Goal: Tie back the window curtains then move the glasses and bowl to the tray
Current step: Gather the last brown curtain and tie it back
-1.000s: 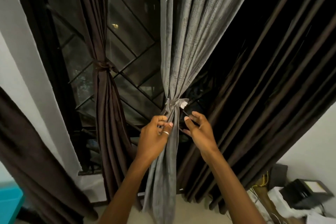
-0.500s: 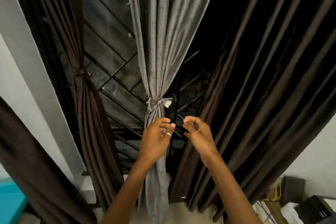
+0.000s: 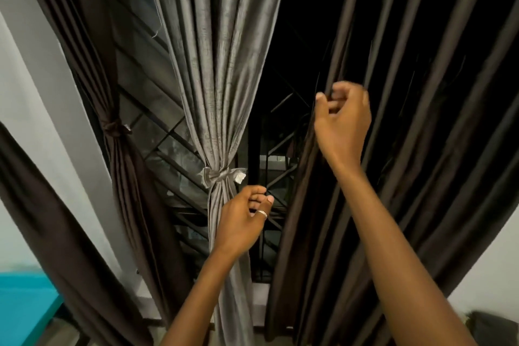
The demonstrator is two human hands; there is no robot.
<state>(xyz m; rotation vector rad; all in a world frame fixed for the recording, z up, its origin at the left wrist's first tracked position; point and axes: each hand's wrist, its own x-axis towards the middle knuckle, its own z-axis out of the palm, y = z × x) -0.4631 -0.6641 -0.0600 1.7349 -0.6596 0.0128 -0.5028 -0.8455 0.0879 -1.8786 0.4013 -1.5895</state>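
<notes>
A grey curtain (image 3: 219, 70) hangs in the middle, gathered by a knotted grey tie (image 3: 222, 175). A dark brown curtain (image 3: 123, 177) at the left is gathered by its own knot (image 3: 113, 128). A wide dark brown curtain (image 3: 421, 149) hangs loose on the right. My left hand (image 3: 241, 222), wearing a ring, hovers just right of the grey curtain below the tie, fingers curled, holding nothing. My right hand (image 3: 341, 118) is raised at the left edge of the loose brown curtain, fingers pinching a fold of it. No glasses, bowl or tray are in view.
Dark window panes behind a metal grille (image 3: 278, 171) show between the curtains. White wall (image 3: 33, 109) stands at the left, with another brown drape (image 3: 56, 247) across it. A teal surface (image 3: 25, 303) lies at the bottom left. A dark object (image 3: 494, 326) sits at the bottom right.
Both hands have left the grey tie's knot. My right hand rose and moved right onto the loose brown curtain's edge. My left hand stayed low beside the grey curtain.
</notes>
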